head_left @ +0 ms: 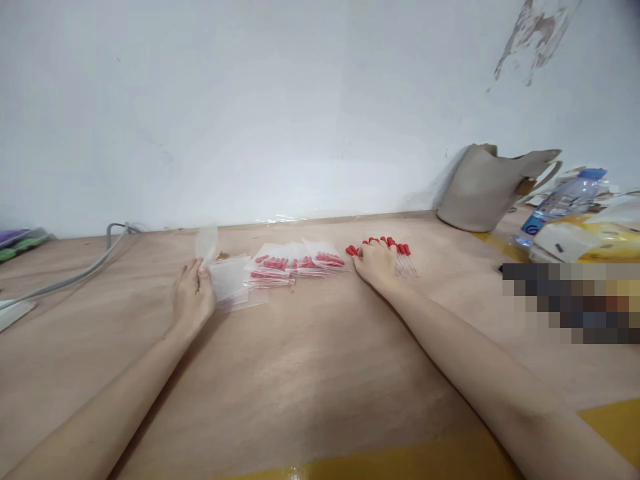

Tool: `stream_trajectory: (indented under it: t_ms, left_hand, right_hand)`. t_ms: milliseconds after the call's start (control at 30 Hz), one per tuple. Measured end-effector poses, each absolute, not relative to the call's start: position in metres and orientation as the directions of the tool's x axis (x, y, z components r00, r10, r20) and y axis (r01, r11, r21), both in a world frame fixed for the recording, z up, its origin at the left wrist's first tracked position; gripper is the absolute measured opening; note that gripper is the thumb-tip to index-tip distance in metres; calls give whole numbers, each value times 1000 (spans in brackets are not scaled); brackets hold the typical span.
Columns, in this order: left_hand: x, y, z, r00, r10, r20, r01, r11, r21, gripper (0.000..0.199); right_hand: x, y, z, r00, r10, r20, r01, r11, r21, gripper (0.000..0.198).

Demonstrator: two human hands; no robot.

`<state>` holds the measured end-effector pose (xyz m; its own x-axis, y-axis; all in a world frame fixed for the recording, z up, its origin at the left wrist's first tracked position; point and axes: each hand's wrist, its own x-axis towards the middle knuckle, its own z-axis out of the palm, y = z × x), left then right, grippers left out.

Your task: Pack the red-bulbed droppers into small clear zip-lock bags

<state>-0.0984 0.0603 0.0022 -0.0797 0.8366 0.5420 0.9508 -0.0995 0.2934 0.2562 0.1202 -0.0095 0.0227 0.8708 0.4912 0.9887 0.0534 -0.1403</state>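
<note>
L hand [194,297] nearest, thumb & fingers pinched on upright translucent bag [207,241]. R hand [377,265] well apart, palm down on red-ended sticks [402,249], R of filled bags [295,263]; can't tell if gripping. Sticks: thin clear shafts, long axes approx. near–far, red ends twd wall [300,133].

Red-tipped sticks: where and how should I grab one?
Probably by the red tip at the row's right edge, from above: it looks thicker than the clear stem, and the right hand leaves it uncovered.
</note>
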Motion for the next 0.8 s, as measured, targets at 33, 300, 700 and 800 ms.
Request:
stream_trajectory:
  t_ms: [33,300,700,800]
  left_hand:
    - [-92,55,7,-66,808,586,946,-136,294,54]
    - [-18,6,17,795,567,214,549,-823,145,42]
    - [-9,-4,4,771,610,186,558,-786,265,38]
    - [-2,-2,5,796,582,165,532,-803,267,38]
  right_hand:
    - [255,121,-10,26,874,485,989,48,-139,28]
    - [248,123,-15,53,898,437,994,-4,-111,29]
    - [264,75,-6,166,808,566,427,459,-779,39]
    - [274,50,-11,181,891,416,213,377,-901,58]
